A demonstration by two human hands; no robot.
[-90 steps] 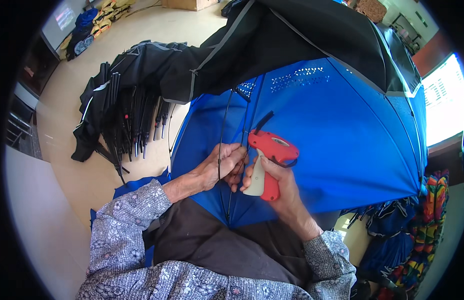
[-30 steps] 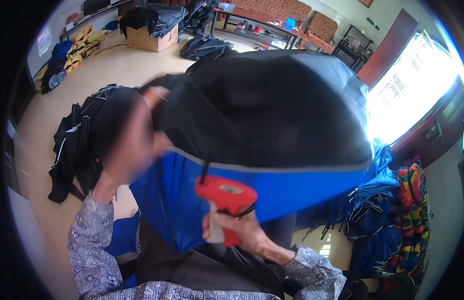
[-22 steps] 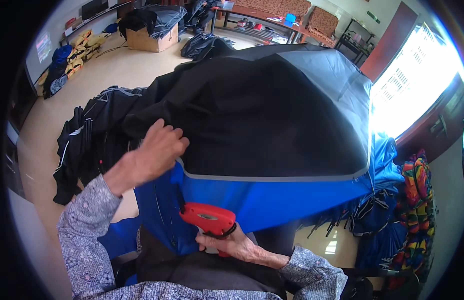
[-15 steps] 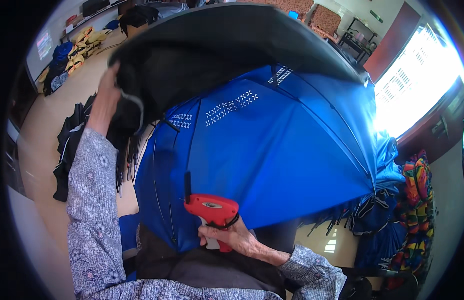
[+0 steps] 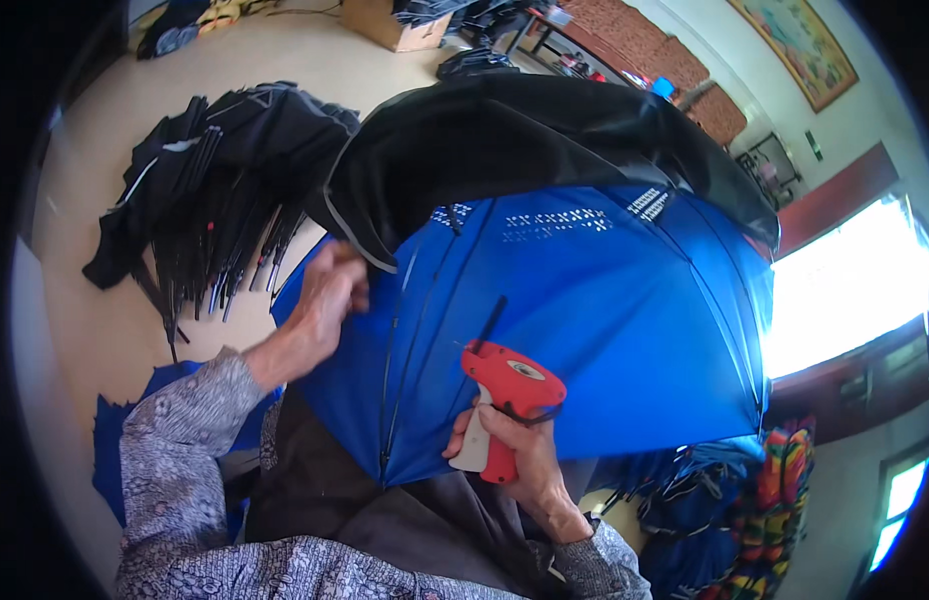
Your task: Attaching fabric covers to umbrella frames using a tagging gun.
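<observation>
A person in grey flower-patterned sleeves (image 5: 185,440) sits over an open umbrella (image 5: 625,340), its blue inner side facing up and its near corner pointing down at the dark cloth (image 5: 355,500) across the lap. The right hand (image 5: 535,455) is wrapped around the handle of a red tagging gun (image 5: 525,380), fingers curled at its pale trigger (image 5: 473,440); the tool is held in front of the blue fabric, near the middle of the scene, with a short dark strip (image 5: 494,318) rising from its nose. The left hand (image 5: 330,295), slightly blurred, is raised with bent fingers at the left side of the umbrella, just beside the grey-edged corner of a black cloth layer (image 5: 505,130); whether it grips that edge cannot be told. The black layer arches over the far side of the blue fabric, where rows of small white marks (image 5: 555,222) show near its edge. Thin dark ribs (image 5: 390,370) run down the blue panels. To the left, a heap of folded black umbrellas (image 5: 235,150) lies on the pale floor (image 5: 265,60). At lower right, a multicoloured bundle (image 5: 785,480) rests beside dark blue ones (image 5: 685,530). Beyond stand a wooden box (image 5: 385,25) and a table (image 5: 575,50).
</observation>
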